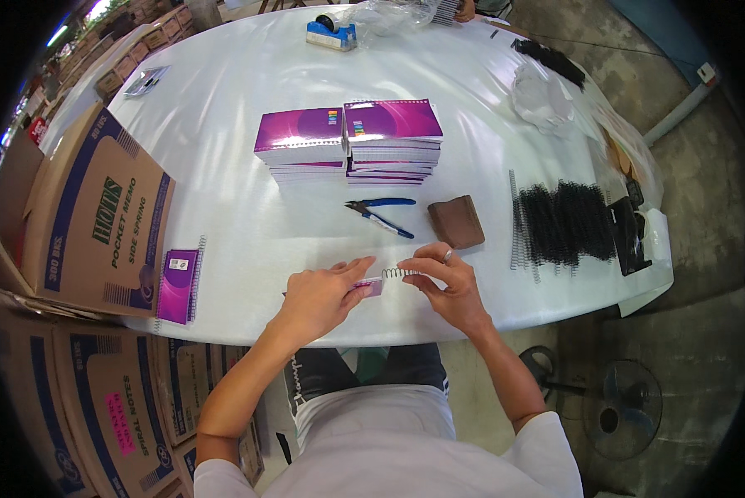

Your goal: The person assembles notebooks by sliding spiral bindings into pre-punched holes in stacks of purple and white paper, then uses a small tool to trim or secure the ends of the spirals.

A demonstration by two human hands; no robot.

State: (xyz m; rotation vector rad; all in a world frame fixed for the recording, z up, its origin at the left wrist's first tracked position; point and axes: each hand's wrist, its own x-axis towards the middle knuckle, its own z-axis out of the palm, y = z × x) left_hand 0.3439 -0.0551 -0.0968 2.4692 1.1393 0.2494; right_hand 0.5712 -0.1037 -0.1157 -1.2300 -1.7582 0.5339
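Observation:
At the table's near edge my left hand (pixel 327 295) holds a small purple notepad (pixel 372 286), its fingers covering most of it. My right hand (pixel 450 286) pinches a dark spiral binding coil (pixel 396 273), whose other end meets the notepad's edge. How far the coil is threaded through the holes is too small to tell. Just beyond my hands lie blue-handled cutting pliers (pixel 389 217) and a brown block (pixel 455 222). Two stacks of purple-covered notepads (pixel 300 133) (pixel 393 124) stand farther back, side by side, with punched holes along their far edges.
A pile of black spiral coils (pixel 563 222) lies at the right. Bound purple notepads (pixel 178 285) rest beside a large cardboard box (pixel 98 212) at the left. A blue tape dispenser (pixel 331 35) stands at the far side. Crumpled plastic (pixel 543 98) lies far right; a fan (pixel 622 408) stands below.

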